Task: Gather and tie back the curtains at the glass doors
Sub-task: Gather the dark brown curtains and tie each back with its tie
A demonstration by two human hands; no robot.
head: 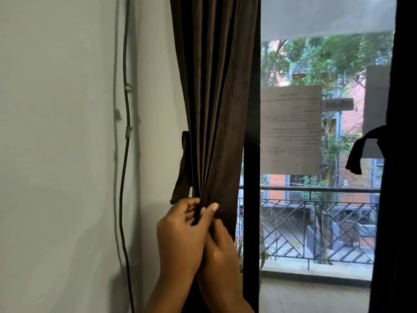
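The dark brown curtain [214,98] is bunched into folds against the left side of the glass door [316,132], beside the wall [67,154]. Its gathered pleats are pinched by the left hand [180,233], fingers and thumb curled round the fabric, while the right hand [222,249] is tucked just behind, its grip hidden. A tie-back strap [181,175] is seen hanging loose at the curtain's left edge.

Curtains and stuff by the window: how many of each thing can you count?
Curtains: 2
Tie straps: 2
Hands: 2
Papers on the glass: 1
Cables on the wall: 1
Total: 8
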